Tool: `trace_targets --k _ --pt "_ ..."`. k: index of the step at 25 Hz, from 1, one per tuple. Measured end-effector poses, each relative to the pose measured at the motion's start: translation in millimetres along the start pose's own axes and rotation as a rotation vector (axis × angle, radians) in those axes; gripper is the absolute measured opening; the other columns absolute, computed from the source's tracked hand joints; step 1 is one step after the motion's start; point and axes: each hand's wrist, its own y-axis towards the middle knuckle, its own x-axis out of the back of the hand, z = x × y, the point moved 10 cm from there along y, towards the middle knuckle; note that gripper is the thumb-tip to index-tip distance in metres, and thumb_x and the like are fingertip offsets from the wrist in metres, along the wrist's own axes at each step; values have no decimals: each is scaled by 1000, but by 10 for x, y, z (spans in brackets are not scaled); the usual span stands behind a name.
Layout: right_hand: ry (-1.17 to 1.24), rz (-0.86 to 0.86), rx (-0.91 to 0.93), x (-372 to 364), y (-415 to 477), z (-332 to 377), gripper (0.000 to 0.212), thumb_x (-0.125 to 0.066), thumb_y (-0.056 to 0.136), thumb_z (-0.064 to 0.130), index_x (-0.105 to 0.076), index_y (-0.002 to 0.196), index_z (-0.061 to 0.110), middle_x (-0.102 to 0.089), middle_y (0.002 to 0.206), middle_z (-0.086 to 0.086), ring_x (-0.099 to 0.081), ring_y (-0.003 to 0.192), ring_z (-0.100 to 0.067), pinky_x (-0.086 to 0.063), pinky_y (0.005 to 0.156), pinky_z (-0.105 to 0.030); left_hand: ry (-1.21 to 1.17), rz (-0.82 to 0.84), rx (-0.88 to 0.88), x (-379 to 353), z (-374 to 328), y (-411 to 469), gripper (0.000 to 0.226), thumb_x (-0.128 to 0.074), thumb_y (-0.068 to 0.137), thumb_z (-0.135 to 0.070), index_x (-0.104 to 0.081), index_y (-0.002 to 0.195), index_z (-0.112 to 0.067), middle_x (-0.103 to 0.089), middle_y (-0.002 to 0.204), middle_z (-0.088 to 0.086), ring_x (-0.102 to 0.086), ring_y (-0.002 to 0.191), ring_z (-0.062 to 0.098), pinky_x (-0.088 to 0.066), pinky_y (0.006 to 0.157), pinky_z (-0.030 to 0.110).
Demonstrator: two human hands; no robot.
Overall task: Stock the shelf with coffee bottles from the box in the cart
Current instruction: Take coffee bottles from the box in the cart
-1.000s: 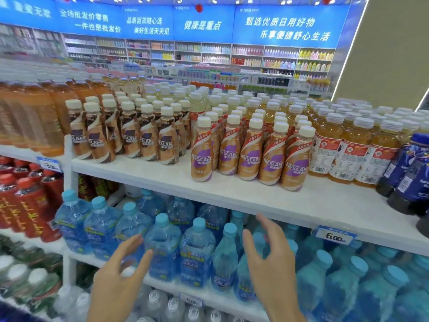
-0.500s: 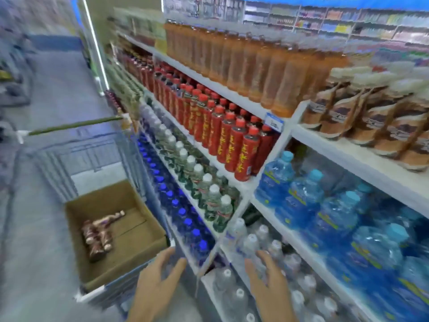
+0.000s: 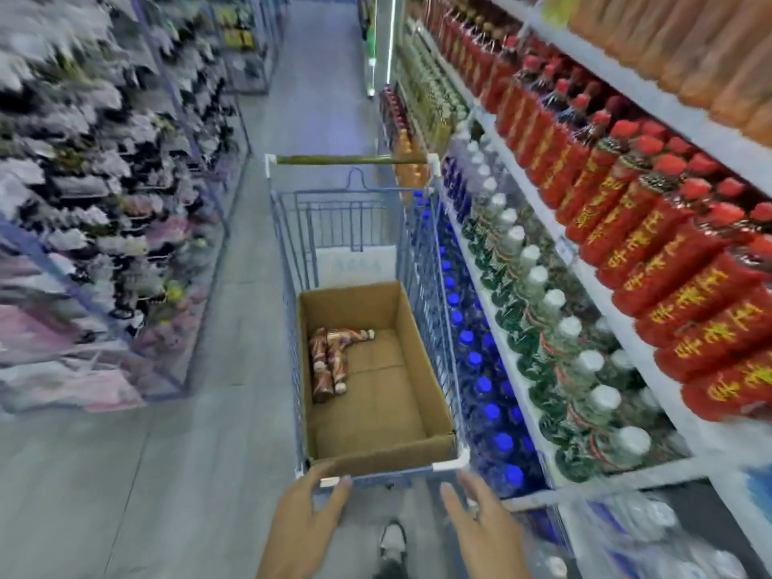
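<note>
A small cluster of coffee bottles (image 3: 330, 361) is seen lying on their sides against the left wall of the cardboard box (image 3: 422, 340), which is set in the near end of the wire cart (image 3: 420, 252). The count is blurred, though about four can be made out, one laid crosswise at the far end. Both hands are held low before the cart's near rim with nothing grasped. The left hand (image 3: 305, 524) is spread, its fingers (image 3: 334, 495) relaxed at the rim, though contact cannot be confirmed. The right hand (image 3: 480, 532) is likewise opened, just beside the cart's right corner. The bottles are judged to be small, rigid and fairly light, with smooth sleeves that may slip, and rolling is to be expected. Each would best be taken around the body below the cap. Stocked shelving (image 3: 668, 106) is seen along the right.
</note>
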Motion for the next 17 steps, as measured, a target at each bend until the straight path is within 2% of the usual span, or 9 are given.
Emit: trace_targets --k 3,5,8,10,14,17 --pt "-81 66 3 -255 428 191 35 -69 93 42 -64 125 30 -66 124 6 -60 121 -16 -43 107 -33 22 -10 105 1 93 346 22 -71 91 -43 -68 112 -36 -70 114 -3 -63 107 15 -49 95 29" --pt "-79 90 3 -389 756 290 33 -69 92 44 -64 122 33 -67 125 7 -61 117 -15 -45 104 -33 62 -10 149 -50 95 621 33 -68 92 -48 -66 121 -32 -69 118 -4 -63 108 11 -50 97 28" --pt "-124 175 -20 -571 1244 404 30 -63 93 53 -58 120 42 -63 127 13 -59 111 -10 -42 93 -25 50 3 195 -162 9 1048 38 -63 94 -52 -64 125 -31 -69 120 -9 -64 108 8 -52 99 29" --pt "-165 236 -26 -683 1521 490 32 -59 94 56 -56 124 43 -60 128 14 -57 112 -10 -42 95 -28 29 -16 212 -222 -59 1370 39 -62 94 -54 -64 125 -31 -68 121 -11 -63 111 7 -51 99 31" --pt "-197 283 -63 -853 1951 623 26 -58 95 56 -54 119 47 -59 127 15 -55 121 -11 -42 105 -35 -6 -41 250 -317 -170 2169 41 -60 96 -51 -63 130 -28 -66 119 -15 -60 114 7 -44 88 19" --pt "-182 268 -132 -1015 2252 573 21 -62 92 55 -57 111 48 -60 125 17 -54 122 -10 -41 102 -29 27 -48 270 -366 -139 3095 40 -59 97 -48 -64 129 -24 -65 103 -15 -65 105 14 -44 77 16"
